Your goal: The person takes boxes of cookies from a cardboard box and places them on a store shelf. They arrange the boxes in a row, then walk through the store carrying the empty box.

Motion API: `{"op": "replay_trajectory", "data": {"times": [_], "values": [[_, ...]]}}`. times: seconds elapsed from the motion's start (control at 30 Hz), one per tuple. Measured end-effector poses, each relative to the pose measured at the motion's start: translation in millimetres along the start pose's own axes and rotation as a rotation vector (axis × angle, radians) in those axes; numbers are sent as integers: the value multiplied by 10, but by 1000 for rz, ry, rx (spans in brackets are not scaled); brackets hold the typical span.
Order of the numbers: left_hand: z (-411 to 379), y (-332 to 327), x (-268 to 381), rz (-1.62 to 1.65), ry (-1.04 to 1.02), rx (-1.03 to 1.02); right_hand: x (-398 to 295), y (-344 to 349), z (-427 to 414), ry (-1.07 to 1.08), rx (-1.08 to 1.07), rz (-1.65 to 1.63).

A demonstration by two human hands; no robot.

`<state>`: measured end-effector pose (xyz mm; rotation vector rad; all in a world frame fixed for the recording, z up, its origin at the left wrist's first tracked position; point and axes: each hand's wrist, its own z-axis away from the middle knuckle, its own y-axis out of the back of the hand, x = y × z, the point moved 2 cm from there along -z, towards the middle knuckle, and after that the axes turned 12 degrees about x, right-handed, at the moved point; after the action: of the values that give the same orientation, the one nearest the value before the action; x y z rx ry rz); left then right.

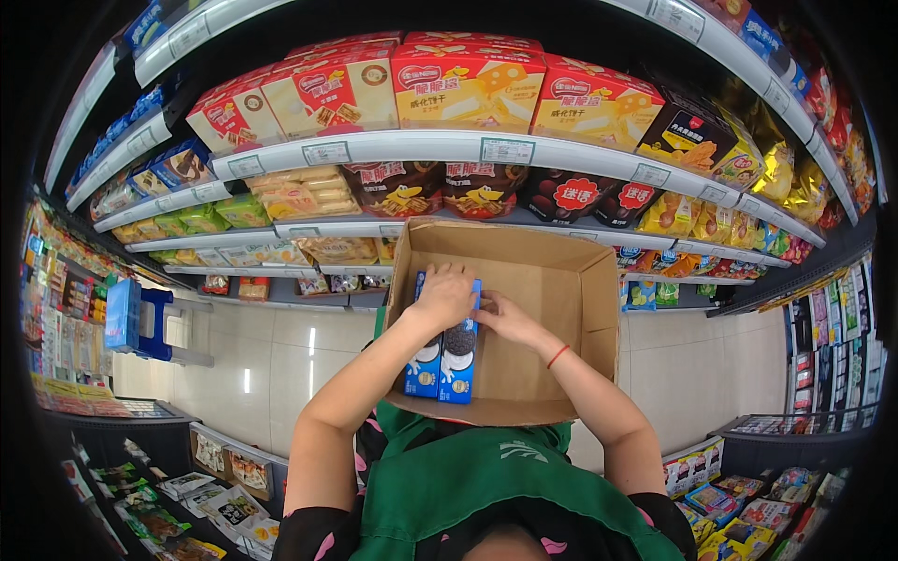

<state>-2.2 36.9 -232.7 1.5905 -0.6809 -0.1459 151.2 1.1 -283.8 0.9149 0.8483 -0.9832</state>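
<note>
An open cardboard carton (pixel 544 280) sits before me at the front of the shelves. Along its left wall stand two narrow blue Oreo boxes side by side, the left box (pixel 421 377) and the right box (pixel 458 361), both with cookie pictures. My left hand (pixel 446 294) lies over the far part of the boxes, its fingers curled over the right one. At the right box's edge is my right hand (pixel 506 319), thumb and forefinger apart, fingertips touching or very near its side. The undersides of both hands are hidden. Bare cardboard shows across the carton's right part.
Beyond the carton, a shelf (pixel 414 147) with price tags carries wafer boxes (pixel 466 88). Bagged snacks (pixel 393 189) fill the tier below. On the left floor stands a blue step stool (pixel 158 322) bearing a blue box (pixel 123 315). Low displays (pixel 231 505) flank me behind.
</note>
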Motion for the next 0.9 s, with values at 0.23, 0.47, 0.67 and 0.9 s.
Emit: {"op": "replay_trajectory", "data": {"times": [0.23, 0.47, 0.67, 0.9], "values": [[-72, 192, 49, 172, 71, -138, -109, -17, 132, -78, -164, -41], [-148, 348, -33, 374, 125, -142, -218, 48, 205, -56, -190, -175], [-151, 280, -172, 540, 204, -140, -281, 172, 256, -101, -213, -133], [-150, 470, -116, 636, 250, -63, -477, 364, 350, -92, -147, -112]]}}
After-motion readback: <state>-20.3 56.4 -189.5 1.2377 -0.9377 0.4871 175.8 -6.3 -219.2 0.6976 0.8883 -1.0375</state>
